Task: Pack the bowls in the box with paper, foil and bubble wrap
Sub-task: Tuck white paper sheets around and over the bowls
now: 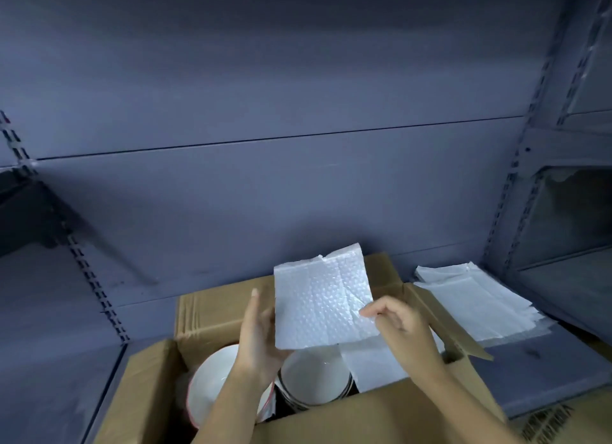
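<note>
An open cardboard box (212,314) stands on a grey shelf at the bottom centre. Inside it lie a white bowl with a red rim (212,380) on the left and a white bowl with a dark outside (314,377) in the middle. A white sheet (374,367) lies in the box's right part. Above the box I hold a white bubble wrap sheet (323,298) upright. My left hand (258,334) grips its left edge. My right hand (394,321) pinches its right edge.
A stack of white bubble wrap sheets (477,301) lies on the shelf to the right of the box. The box's right flap (443,321) leans out over the shelf. Slotted shelf uprights (526,178) stand at both sides, with a grey back panel behind.
</note>
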A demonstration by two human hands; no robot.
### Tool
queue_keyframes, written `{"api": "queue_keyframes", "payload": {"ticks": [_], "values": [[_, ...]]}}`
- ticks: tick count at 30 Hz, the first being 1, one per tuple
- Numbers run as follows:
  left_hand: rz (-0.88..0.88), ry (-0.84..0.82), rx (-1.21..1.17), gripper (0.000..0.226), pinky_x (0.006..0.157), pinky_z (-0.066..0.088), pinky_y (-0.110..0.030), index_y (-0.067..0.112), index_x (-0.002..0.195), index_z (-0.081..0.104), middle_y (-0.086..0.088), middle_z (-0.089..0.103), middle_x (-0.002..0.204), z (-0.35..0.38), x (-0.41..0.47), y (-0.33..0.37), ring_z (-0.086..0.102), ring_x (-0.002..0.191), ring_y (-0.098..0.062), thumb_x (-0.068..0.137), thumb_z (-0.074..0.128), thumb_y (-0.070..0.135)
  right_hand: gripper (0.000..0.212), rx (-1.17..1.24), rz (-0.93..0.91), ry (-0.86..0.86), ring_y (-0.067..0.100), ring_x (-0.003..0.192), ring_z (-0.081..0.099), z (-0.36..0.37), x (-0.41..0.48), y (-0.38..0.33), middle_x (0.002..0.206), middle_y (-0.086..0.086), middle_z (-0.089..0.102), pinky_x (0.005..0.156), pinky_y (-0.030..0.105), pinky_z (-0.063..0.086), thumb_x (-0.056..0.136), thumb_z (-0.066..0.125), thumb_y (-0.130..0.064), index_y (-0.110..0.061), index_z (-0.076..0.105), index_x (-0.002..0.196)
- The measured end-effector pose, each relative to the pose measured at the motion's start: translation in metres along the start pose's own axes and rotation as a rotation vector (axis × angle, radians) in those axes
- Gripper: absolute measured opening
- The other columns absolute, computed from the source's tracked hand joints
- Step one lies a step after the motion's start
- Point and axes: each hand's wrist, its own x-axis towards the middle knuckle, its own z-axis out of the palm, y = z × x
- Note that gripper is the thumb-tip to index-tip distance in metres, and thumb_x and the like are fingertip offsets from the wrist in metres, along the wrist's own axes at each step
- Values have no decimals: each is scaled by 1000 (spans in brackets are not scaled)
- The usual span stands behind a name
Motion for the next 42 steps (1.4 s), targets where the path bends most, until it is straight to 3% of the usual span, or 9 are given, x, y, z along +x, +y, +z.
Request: {"api": "queue_keyframes", "payload": {"ticks": [5,9,12,17,20,23,26,34,42], "values": [[216,198,391,22,88,51,-46,11,104,66,-10,71,106,-25,1,4,66,99,-30,90,55,-1,50,-72,29,-72,0,88,55,39,15,-2,106,-16,58,71,6,41,81,51,6,-35,56,109],[415,232,465,22,79,53,-30,12,95,67,-3,72,94,-22,8,8,65,91,-23,92,52,-3,66,5,51,9,13,71,57,54,32,4,91,0,60,64,18,47,80,51,5,-37,44,130],[531,265,486,18,75,52,-16,9,102,68,1,73,97,-20,14,8,68,92,-13,93,54,2,34,-66,4,12,15,88,65,60,51,5,93,-5,68,74,25,53,85,53,1,-19,59,112],[669,374,807,22,80,47,-12,19,113,63,8,68,105,-35,22,-3,62,99,-4,92,59,15,20,-111,71,-1,14,68,58,69,58,13,69,-6,63,65,32,48,83,57,-4,-23,59,76],[648,461,939,24,76,48,-16,23,110,62,8,67,100,-37,24,-7,62,92,-4,87,64,18,15,-147,95,16,11,62,53,63,55,20,66,0,60,59,26,43,82,55,-4,-17,59,77],[581,573,1091,7,59,44,-27,16,90,62,3,62,71,-35,23,-7,58,67,-16,84,63,20,3,-241,130,32,21,65,49,58,54,27,74,18,60,59,32,39,80,55,-4,-2,56,79],[517,657,1202,27,47,34,-24,6,72,54,1,52,52,-39,24,-9,51,49,-19,85,62,28,4,-292,137,9,31,72,55,61,50,29,78,15,62,62,34,44,79,55,-3,0,56,82],[509,687,1253,28,55,47,-32,0,85,60,-10,64,66,-35,21,-9,60,63,-28,90,56,27,4,-208,159,3,30,67,52,57,47,21,73,12,62,60,33,43,80,56,-5,-8,58,79],[411,673,1210,29,51,37,-29,14,60,39,-2,47,54,-27,10,-10,43,52,-23,86,53,16,14,-255,188,22,8,57,48,58,48,24,59,-7,51,49,13,34,86,57,-7,-16,49,78]]}}
